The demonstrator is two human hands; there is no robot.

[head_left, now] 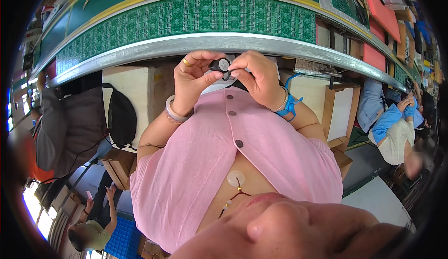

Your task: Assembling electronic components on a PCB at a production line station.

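In front of my chest, just below the bench's metal edge, my left hand (198,74) pinches a small round black piece with a pale grey disc face (222,64). Its exact kind is too small to make out. Thumb and fingers close around its left side. My right hand (256,77) comes from the other side, fingertips pressed together at the piece's right edge. Whether something thin sits between those right fingertips is hidden. A blue wrist strap (290,104) is tied around my right wrist.
Beyond my hands runs a metal rail (196,43), with a long row of green circuit boards (200,14) behind it. Cardboard boxes (338,109) stand under the bench at right. A dark backpack (122,119) hangs at left. Other people (389,123) sit on both sides.
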